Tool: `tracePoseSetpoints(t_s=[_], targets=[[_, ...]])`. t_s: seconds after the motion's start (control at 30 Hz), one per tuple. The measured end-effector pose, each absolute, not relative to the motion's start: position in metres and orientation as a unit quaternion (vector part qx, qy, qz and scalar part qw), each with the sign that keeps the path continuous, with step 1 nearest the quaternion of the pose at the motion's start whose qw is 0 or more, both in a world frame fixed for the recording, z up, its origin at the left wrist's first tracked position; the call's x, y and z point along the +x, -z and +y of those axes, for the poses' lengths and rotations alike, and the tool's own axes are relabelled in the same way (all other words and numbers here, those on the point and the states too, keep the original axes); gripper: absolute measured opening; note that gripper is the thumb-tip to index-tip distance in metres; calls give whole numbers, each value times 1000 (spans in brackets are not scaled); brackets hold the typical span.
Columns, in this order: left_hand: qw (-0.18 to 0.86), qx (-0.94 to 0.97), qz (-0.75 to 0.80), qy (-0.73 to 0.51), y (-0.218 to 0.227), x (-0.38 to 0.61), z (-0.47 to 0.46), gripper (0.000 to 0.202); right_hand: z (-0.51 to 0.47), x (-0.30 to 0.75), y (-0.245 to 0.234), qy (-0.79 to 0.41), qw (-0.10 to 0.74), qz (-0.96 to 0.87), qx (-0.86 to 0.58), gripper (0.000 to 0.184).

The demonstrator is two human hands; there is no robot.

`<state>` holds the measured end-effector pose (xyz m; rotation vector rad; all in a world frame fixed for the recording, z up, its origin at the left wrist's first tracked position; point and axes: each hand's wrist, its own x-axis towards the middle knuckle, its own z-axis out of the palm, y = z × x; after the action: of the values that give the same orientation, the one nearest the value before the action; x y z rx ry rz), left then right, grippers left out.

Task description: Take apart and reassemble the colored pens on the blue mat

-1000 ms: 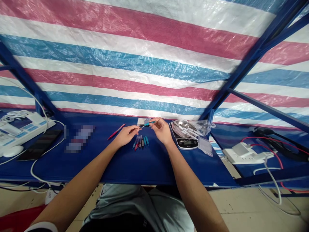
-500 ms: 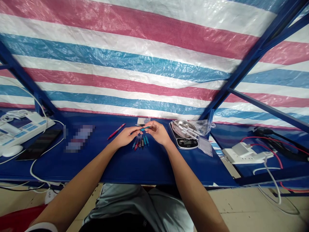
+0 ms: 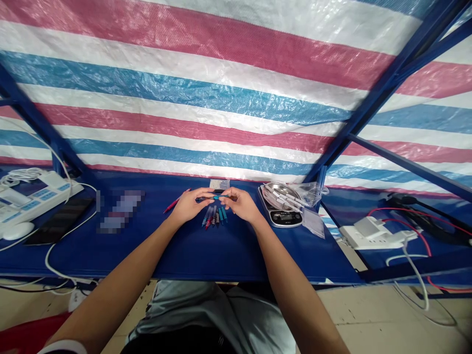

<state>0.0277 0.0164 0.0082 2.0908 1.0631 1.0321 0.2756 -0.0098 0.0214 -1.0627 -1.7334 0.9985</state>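
A teal pen [image 3: 217,197] lies sideways between my two hands, just above the blue tabletop. My left hand [image 3: 192,204] is closed, thumb and fingers pinching the pen's left end. Closed round its right end is my right hand [image 3: 240,203]; the fingers hide much of the pen. Right below my fingertips, several pen parts [image 3: 213,217] with clear, red, dark and teal bodies lie side by side on the table. A red pen [image 3: 173,203] rests at the left, partly behind my left hand. Beyond my fingers is a small clear bag [image 3: 220,184] of pale bits.
At the right stands a kitchen scale [image 3: 283,218] with a metal bowl, white sticks and plastic bags on it. A power strip [image 3: 37,196], a black phone [image 3: 61,221] and cables lie at the left. Another white power strip [image 3: 376,233] sits at the far right.
My left hand has shifted slightly right and turned, now covering more of the red pen. The teal pen has moved a little down and lies more level between my hands.
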Motion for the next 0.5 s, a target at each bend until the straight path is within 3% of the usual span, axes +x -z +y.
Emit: tracePoseSetpoints(t_s=[0.1,0.27,0.5], targets=[[272,783,407,-384,-8,27,16,42,-10,274,-22,-397,395,-691,-457,48],[267,784,410,-382,-8,28,16,43,-9,271,-18,-412,444,-693,-391,44],[260,784,403,-393,-7,29,16,40,-8,274,-16,-372,442,-690,-437,37]])
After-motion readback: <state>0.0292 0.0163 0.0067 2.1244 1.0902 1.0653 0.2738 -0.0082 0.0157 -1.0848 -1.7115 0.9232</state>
